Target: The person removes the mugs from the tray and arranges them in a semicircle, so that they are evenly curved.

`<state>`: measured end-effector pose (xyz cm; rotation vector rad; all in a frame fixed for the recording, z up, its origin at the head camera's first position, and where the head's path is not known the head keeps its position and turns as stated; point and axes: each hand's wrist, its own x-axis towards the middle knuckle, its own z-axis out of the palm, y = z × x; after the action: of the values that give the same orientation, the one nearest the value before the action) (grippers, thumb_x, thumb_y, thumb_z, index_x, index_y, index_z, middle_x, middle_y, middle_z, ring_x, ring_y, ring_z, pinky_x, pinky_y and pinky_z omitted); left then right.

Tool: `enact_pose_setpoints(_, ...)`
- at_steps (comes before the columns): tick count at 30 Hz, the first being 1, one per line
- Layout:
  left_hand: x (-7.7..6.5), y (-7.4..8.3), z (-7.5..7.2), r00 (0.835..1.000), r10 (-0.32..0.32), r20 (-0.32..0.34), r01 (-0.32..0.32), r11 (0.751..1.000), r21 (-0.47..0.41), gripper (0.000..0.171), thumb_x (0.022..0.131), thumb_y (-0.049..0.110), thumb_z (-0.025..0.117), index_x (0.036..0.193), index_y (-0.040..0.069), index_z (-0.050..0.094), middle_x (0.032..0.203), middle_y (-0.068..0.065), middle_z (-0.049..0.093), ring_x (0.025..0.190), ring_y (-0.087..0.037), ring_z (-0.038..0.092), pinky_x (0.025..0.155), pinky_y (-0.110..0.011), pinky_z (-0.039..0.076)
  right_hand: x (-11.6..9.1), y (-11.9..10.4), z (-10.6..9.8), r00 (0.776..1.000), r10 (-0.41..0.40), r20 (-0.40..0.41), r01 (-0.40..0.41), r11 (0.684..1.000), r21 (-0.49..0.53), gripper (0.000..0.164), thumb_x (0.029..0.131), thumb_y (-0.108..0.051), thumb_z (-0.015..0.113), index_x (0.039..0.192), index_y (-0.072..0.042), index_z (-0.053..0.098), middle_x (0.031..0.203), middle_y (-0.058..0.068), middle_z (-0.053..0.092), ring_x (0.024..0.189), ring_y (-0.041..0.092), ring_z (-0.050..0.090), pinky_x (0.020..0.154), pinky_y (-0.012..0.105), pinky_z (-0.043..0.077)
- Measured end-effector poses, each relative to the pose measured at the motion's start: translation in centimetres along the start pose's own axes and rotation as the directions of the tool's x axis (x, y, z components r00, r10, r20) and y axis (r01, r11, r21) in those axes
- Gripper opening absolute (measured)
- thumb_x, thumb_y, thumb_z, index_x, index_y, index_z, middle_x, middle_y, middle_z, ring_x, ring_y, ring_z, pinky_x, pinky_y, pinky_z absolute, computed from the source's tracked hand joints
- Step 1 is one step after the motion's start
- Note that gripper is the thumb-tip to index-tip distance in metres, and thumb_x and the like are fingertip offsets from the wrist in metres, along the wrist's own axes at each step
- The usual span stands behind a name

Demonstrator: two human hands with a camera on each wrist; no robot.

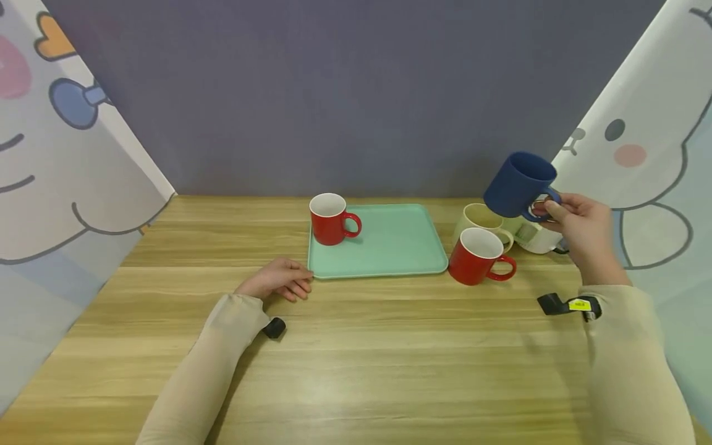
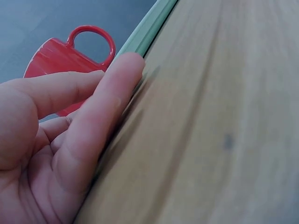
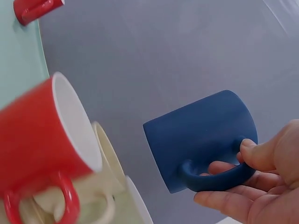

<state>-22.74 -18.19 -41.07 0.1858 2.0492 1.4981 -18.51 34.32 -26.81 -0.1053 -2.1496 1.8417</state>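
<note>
A blue mug is up in the air, tilted, above the mugs on the right. My right hand holds it by the handle, thumb on top and fingers underneath, as the right wrist view shows. On the left part of the green tray stands a red mug with a white inside, its handle turned right. My left hand rests on the table by the tray's front left corner, fingers loosely bent and holding nothing. In the left wrist view its fingertips lie close to the tray's rim.
Right of the tray stands a second red mug. Behind it is a cream mug, and a white mug with a dark handle is farther right, partly hidden. A grey wall rises behind the wooden table.
</note>
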Motion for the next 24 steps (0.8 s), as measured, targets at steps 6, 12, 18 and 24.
enact_pose_setpoints(6, 0.1, 0.0, -0.1, 1.0, -0.004, -0.009, 0.004, 1.0, 0.007, 0.021, 0.099, 0.02, 0.062, 0.101, -0.001, 0.065, 0.084, -0.004, 0.071, 0.072, -0.014, 0.071, 0.062, -0.028, 0.058, -0.9, 0.0, -2.4, 0.999, 0.021, -0.037, -0.024, 0.997, -0.067, 0.008, 0.098, -0.017, 0.062, 0.093, -0.02, 0.068, 0.079, -0.015, 0.072, 0.076, -0.003, 0.068, 0.065, 0.013, 0.054)
enact_pose_setpoints(12, 0.2, 0.1, 0.0, 1.0, -0.013, -0.009, 0.013, 1.0, 0.003, 0.022, 0.099, 0.018, 0.061, 0.104, -0.003, 0.066, 0.081, -0.005, 0.071, 0.071, -0.014, 0.071, 0.061, -0.028, 0.058, -1.6, 0.7, -4.6, 0.995, 0.06, -0.075, -0.061, 0.998, -0.019, 0.01, 0.097, -0.016, 0.063, 0.09, -0.019, 0.069, 0.078, -0.012, 0.072, 0.074, -0.002, 0.069, 0.063, 0.014, 0.055)
enact_pose_setpoints(18, 0.0, 0.2, 0.0, 1.0, -0.002, -0.002, 0.002, 1.0, -0.002, 0.024, 0.099, 0.017, 0.06, 0.104, -0.005, 0.066, 0.08, -0.006, 0.071, 0.069, -0.013, 0.07, 0.06, -0.027, 0.058, -2.2, 1.6, -6.1, 0.992, 0.06, -0.112, -0.063, 0.998, -0.022, 0.014, 0.099, -0.012, 0.059, 0.089, -0.015, 0.067, 0.077, -0.013, 0.07, 0.072, -0.003, 0.068, 0.061, 0.014, 0.054)
enact_pose_setpoints(24, -0.1, 0.3, 0.0, 1.0, -0.006, -0.004, 0.006, 1.0, 0.003, 0.023, 0.099, 0.018, 0.06, 0.104, -0.004, 0.066, 0.08, -0.005, 0.071, 0.07, -0.014, 0.07, 0.061, -0.027, 0.058, -2.8, 2.6, -7.3, 0.988, 0.062, -0.142, -0.076, 0.992, -0.096, 0.017, 0.101, -0.015, 0.056, 0.088, -0.02, 0.066, 0.075, -0.016, 0.069, 0.071, -0.006, 0.067, 0.059, 0.012, 0.053)
